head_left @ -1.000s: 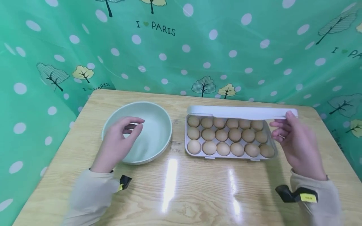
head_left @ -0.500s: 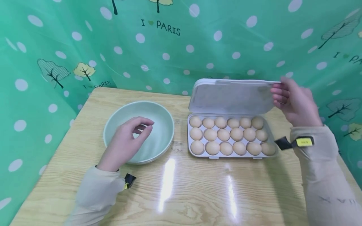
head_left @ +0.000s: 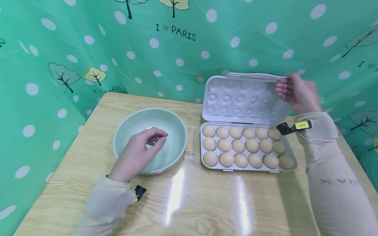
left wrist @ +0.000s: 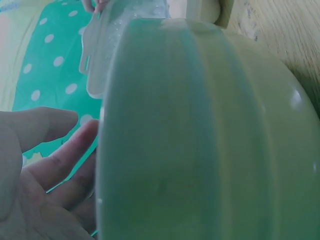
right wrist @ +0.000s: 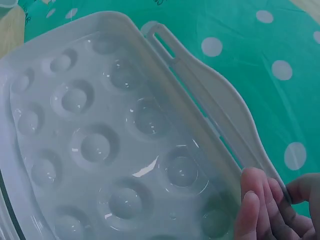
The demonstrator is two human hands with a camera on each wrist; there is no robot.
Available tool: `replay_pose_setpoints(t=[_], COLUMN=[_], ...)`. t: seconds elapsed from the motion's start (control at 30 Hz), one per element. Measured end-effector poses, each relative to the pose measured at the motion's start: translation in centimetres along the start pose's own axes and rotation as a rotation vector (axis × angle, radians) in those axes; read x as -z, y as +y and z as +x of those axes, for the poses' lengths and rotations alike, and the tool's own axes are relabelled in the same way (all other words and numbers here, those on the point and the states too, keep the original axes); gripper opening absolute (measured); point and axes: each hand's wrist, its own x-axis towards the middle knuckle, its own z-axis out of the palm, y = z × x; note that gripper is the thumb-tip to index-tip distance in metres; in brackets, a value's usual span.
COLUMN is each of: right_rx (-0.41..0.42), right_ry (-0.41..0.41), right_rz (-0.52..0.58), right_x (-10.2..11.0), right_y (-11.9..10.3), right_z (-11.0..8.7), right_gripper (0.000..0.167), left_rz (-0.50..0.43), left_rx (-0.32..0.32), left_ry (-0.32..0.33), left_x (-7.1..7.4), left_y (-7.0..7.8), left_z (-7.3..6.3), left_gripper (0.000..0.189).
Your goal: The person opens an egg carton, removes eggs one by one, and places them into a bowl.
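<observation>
A white plastic egg box full of brown eggs (head_left: 238, 146) lies on the table at right, its lid (head_left: 245, 98) raised and leaning back. My right hand (head_left: 301, 93) pinches the right end of the lid's upper edge; in the right wrist view the thumb and fingers (right wrist: 255, 200) grip the latch flap (right wrist: 210, 92) there. My left hand (head_left: 141, 152) hovers over a pale green bowl (head_left: 174, 150), its fingers loosely bent with nothing between them. In the left wrist view, the bowl's outer side (left wrist: 165, 130) fills most of the picture, and the hand (left wrist: 45, 175) shows beyond its rim.
Both stand on a light wooden table (head_left: 206, 203). A green curtain (head_left: 189, 42) with white dots and printed trees hangs close behind the table and along the left side. The bowl is a short gap left of the egg box.
The right hand has lifted the lid from nearly level over the eggs and swung it up and back. The left hand has barely shifted over the bowl.
</observation>
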Motion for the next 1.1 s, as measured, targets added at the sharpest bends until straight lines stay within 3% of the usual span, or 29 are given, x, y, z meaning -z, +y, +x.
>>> replay_pose_setpoints(t=[0.2,0.4,0.6,0.77,0.83,0.9,1.0,1.1], right_rx=[0.053,0.023,0.044,0.113,0.169,0.236,0.344,0.506], right_ry=[-0.014,-0.044,-0.085,-0.107,-0.137,-0.184,-0.301,-0.477], right_rz=[0.004,0.047,0.046,-0.032,-0.112,-0.273,-0.666,-1.062], right_x=[0.4,1.2,0.9,0.5,0.6,0.9,1.6,2.4], right_y=[0.3,0.9,1.6,2.8,3.6,4.5,6.3,8.9], right_z=[0.7,1.1,1.6,1.3,0.7,-0.1,-2.1,-4.3], right_gripper=[0.025,0.039,0.032,0.022,0.022,0.027,0.034,0.025], left_rz=[0.008,0.008,0.026,0.024,0.018,0.015,0.016,0.016], left_rx=[-0.016,-0.015,-0.007,0.000,0.000,-0.001,-0.004,-0.015], left_ry=[0.000,-0.022,-0.009,-0.025,-0.034,-0.040,-0.039,-0.036], left_x=[-0.5,-1.0,-0.9,-1.0,-1.0,-1.2,-1.3,-1.5], left_y=[0.0,-0.4,-0.5,-0.6,-0.6,-0.6,-0.6,-0.4], left_z=[0.0,0.1,0.3,0.4,0.4,0.4,0.5,0.6], left_gripper=[0.015,0.013,0.013,0.013,0.014,0.014,0.014,0.013])
